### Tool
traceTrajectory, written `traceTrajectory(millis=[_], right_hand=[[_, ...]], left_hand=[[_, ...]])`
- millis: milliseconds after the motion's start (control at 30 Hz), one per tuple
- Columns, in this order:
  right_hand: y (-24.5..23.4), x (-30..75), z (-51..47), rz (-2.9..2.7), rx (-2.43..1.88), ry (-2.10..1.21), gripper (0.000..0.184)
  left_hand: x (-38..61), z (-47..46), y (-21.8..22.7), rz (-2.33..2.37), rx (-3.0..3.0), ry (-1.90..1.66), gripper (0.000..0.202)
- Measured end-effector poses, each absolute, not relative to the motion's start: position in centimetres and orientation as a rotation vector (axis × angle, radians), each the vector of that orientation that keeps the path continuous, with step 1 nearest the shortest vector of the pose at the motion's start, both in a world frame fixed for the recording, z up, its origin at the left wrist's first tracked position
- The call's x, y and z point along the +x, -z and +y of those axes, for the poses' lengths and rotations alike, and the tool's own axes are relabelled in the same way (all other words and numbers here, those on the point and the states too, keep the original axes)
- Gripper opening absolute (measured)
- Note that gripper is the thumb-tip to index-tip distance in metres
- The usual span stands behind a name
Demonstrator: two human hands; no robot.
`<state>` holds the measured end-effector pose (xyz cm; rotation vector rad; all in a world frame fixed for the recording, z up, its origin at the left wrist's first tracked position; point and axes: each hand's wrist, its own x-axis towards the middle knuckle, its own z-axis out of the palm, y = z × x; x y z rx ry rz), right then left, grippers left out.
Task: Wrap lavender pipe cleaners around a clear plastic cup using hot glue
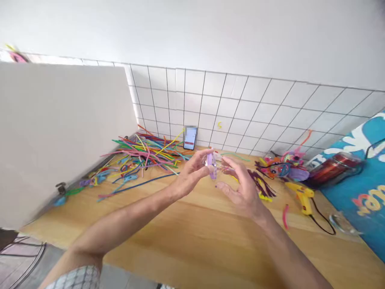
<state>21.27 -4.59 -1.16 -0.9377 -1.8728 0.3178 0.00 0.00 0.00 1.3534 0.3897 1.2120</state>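
My left hand [194,170] pinches a small lilac item [211,165] between thumb and fingers above the table. The item has a clear or shiny part, and its exact kind is too blurred to tell. Facing it from the right, my right hand [239,182] has its thumb and fingers spread apart. Something thin and pale lies near those fingertips, but contact cannot be made out. Behind the right hand, dark maroon fuzzy strips [261,182] lie on the table with some yellow pieces [265,196].
Colourful pipe cleaners [147,152] are heaped at the back left of the wooden table [192,237]. A phone [190,137] leans on the tiled wall. To the right are a fuzzy craft pile [285,166], a yellow glue gun [304,198] with its cord, and a pink strip [285,216].
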Motion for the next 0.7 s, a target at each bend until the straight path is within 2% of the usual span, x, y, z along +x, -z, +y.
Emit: traceTrajectory(millis=[233,433,700], right_hand=[[-0.5,20.9,-3.1,-1.670,-0.905,-0.230,0.058],[0.3,21.5,-2.4,-1.533,-0.938,-0.266,0.053],[2.0,20.7,-1.6,-1.512,-0.919,-0.252,0.056]], left_hand=[[2.7,1.6,-1.8,0.384,1.352,-1.302,0.049],[4.4,2.0,-1.4,0.372,1.352,-1.283,0.049],[4.4,2.1,-0.2,0.405,1.379,-1.306,0.049]])
